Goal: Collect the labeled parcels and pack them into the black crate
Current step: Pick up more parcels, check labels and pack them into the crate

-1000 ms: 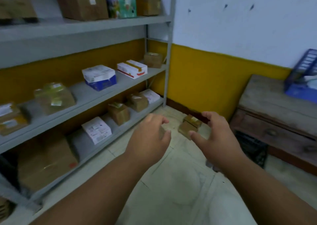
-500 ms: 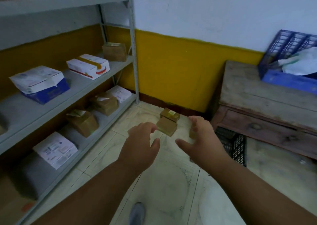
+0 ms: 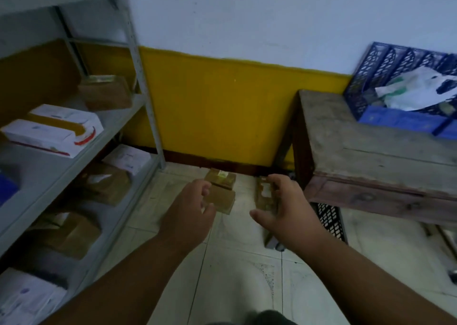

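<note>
Reaching with both bare hands toward small brown parcels on a tiled floor in a storeroom corner.

Left hand (image 3: 190,212), at centre frame, has its fingers loosely curled and holds nothing; its grip hovers just in front of two brown parcels (image 3: 220,191) lying against each other on the floor (image 3: 237,275) by the yellow wall. Right hand (image 3: 284,208), just right of centre, has its thumb spread wide and its fingers curled around a small brown parcel (image 3: 264,193) bearing a pale label. Black crate (image 3: 330,222) sits on the floor at centre right, partly under a wooden counter (image 3: 371,139), with the right hand near it. Grey metal shelves (image 3: 74,156) along the left edge carry more brown and white parcels. Blue crate (image 3: 400,97) with white paper rests on the counter at upper right.
</note>
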Demonstrator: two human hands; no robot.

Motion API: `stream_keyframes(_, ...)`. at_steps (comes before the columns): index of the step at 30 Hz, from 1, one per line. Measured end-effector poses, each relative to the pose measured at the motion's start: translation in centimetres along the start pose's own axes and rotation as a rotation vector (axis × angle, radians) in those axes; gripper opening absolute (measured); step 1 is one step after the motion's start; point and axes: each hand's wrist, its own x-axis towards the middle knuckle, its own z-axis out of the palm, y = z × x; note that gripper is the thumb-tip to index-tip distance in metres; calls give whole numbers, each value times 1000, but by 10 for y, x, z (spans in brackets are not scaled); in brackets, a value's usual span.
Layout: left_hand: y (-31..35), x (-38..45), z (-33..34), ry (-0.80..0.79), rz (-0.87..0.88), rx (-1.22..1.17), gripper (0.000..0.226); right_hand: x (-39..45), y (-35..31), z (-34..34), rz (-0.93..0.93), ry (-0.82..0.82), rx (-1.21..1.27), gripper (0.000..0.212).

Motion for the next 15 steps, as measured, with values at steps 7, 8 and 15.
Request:
stream_keyframes(7,-62,79,20,-120,-142,2,46,108,24,45,73,-90,-3,85)
stream_keyframes(8,-72,92,19,-111,-166,7,46,128,24,55,71,-120,1,84)
stream_keyframes(15,-101,198,5,16,-237,-2,56,300,3,90,32,-238,-21,82)
